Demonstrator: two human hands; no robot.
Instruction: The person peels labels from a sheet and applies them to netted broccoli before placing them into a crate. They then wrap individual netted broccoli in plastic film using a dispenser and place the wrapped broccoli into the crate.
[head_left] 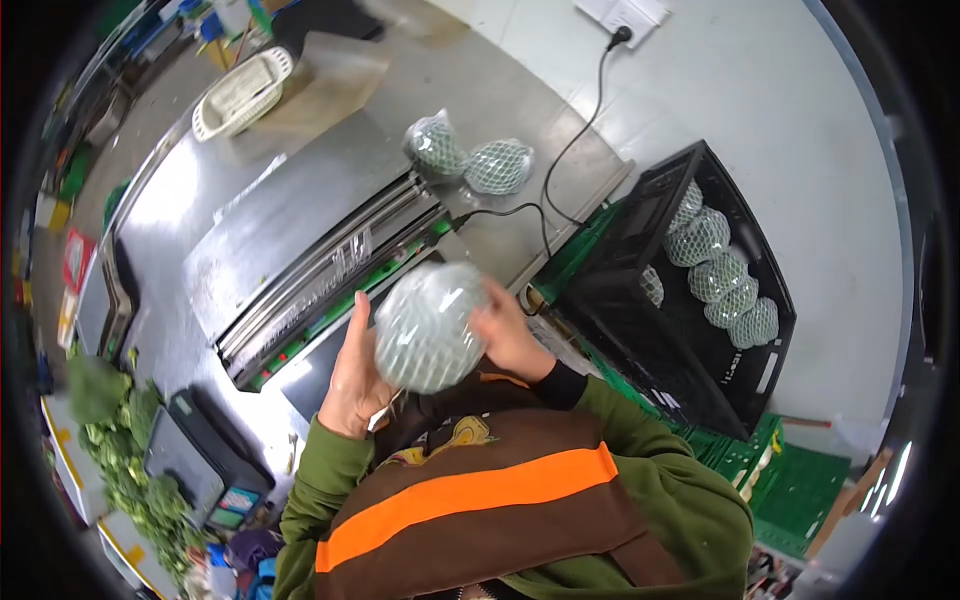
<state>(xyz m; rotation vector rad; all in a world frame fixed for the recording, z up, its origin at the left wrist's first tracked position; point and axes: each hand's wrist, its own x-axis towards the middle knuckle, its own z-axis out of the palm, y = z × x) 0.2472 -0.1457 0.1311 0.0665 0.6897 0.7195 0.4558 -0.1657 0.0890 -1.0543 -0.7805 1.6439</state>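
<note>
Between my two hands, in front of my apron, is a round bundle in a pale green mesh net and shiny clear film. What lies inside the net cannot be made out. My left hand cups its left side, thumb pointing up and the other fingers largely hidden. On the opposite side my right hand grips it, slightly blurred. Just beyond the hands lies a long film sealer with a metal bar and a green strip. Past its far end rest two similar netted bundles, one upright and one lying.
To the right, a tilted black crate holds several netted bundles and stands over green crates. A black cable crosses the steel table. A white basket sits at upper left; broccoli and a scale-like device are lower left.
</note>
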